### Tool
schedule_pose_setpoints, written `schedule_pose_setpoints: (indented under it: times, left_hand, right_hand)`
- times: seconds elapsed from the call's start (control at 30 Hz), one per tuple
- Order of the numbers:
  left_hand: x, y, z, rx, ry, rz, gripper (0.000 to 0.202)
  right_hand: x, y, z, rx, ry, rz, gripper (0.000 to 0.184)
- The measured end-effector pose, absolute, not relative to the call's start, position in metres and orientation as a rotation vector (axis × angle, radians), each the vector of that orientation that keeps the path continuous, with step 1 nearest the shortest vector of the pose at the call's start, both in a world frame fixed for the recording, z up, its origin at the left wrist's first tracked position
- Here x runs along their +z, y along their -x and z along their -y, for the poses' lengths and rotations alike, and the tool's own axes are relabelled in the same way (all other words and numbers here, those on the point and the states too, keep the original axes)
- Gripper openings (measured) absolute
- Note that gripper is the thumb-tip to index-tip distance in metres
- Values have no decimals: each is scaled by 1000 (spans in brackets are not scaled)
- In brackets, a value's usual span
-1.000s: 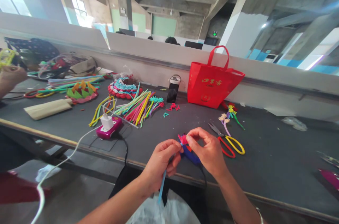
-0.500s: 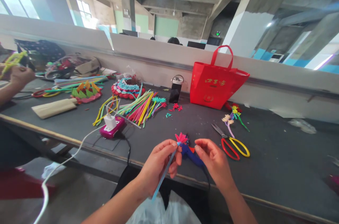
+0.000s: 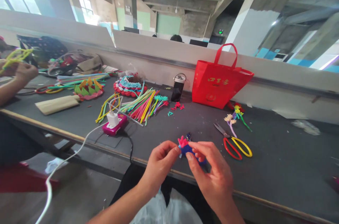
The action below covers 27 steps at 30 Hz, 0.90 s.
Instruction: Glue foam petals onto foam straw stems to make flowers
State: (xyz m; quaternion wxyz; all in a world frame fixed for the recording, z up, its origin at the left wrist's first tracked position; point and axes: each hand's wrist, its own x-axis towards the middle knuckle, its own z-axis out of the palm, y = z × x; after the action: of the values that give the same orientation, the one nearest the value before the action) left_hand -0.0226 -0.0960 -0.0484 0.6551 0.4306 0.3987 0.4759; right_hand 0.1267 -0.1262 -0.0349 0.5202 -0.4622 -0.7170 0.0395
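My left hand (image 3: 164, 162) pinches a small pink pipe-cleaner flower (image 3: 182, 141) just under its petals. A short bit of its light blue stem shows at the fingertips; the rest is hidden by the hand. Close on the flower's right is my right hand (image 3: 212, 167), thumb and index finger apart, the index tip beside the petals; whether it touches them I cannot tell. Behind the fingers, partly hidden, lies a dark blue tool (image 3: 187, 149) shaped like a glue gun.
Scissors (image 3: 231, 141) and finished flowers (image 3: 230, 119) lie right. A red bag (image 3: 219, 84) and a dark cup (image 3: 178, 88) stand behind. Left are pipe cleaners (image 3: 143, 107), a purple power strip (image 3: 115, 125) with a white cable, and a co-worker's hand (image 3: 25, 74).
My right hand has moved left, close to the flower. The light blue stem, which hung long toward me, is now mostly out of sight. The view has shifted slightly.
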Motion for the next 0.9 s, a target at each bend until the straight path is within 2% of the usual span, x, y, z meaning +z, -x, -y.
schedule_pose_setpoints:
  times: [0.13,0.37,0.67,0.9]
  left_hand:
    - [-48,24,97,1097,-1030,-957,33]
    - [-45,22,98,1123,-1015,-953,32]
    - [-44,19,95,1089,-1025,-947,32]
    - [-42,18,98,1008,-799,-781,24]
  right_hand:
    - [-32,-121,118,-20,1137,1765,21]
    - [-35,-122,114,91,1146,1711,12]
    - [-35,-126,114,27,1156,1711,8]
    - [-42,-120,112,90,1195,1545,10]
